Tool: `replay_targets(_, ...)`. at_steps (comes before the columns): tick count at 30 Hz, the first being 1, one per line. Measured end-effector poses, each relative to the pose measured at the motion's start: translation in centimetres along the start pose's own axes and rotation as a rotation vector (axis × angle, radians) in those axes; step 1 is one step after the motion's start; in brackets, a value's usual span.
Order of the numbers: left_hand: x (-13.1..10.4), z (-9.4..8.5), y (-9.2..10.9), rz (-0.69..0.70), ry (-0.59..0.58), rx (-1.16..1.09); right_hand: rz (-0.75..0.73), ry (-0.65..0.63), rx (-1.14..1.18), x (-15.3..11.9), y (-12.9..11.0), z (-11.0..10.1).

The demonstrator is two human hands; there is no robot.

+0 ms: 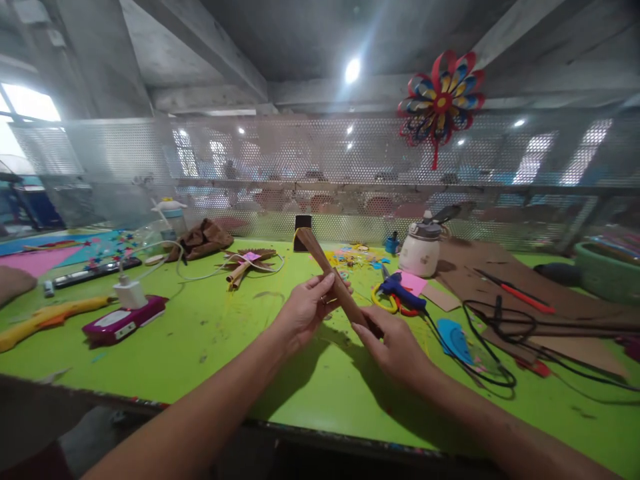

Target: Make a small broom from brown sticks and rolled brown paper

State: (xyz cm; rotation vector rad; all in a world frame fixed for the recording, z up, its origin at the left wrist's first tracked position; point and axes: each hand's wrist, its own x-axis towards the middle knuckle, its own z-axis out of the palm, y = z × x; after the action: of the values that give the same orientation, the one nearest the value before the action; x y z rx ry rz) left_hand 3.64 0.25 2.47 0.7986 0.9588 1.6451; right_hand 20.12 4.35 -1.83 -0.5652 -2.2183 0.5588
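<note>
Well, a long brown strip [341,285] is up above the green tabletop [200,353]. The left hand [306,310] pinches it near the middle, and the right hand [395,339] grips the near end. A white jug [419,255] stands farther back, to the right.
</note>
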Motion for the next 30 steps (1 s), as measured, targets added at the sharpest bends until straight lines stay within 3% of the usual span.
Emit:
replay_targets(7,1.6,-0.6,0.4,0.024,0.002,-0.029,0.029,-0.125,0.082,-0.3,-0.5,0.0)
replay_targets(12,1.9,-1.8,-0.6,0.004,-0.027,-0.057,0.100,0.005,0.099,0.2,0.6,-0.5)
replay_targets(14,1.8,-2.0,-0.9,0.003,-0.054,-0.062,0.190,-0.011,0.205,0.5,1.1,-0.7)
replay_targets(19,1.3,-1.7,-0.7,0.026,-0.178,-0.097,0.371,-0.215,0.534,0.7,1.1,-0.5)
replay_targets(25,0.6,-1.4,0.0,0.020,-0.282,-0.126,0.520,-0.407,0.928,1.1,-1.0,-0.5)
replay_targets(30,-0.4,-1.1,1.4,0.024,-0.292,-0.158,0.538,-0.568,1.078,2.5,-3.3,-0.7)
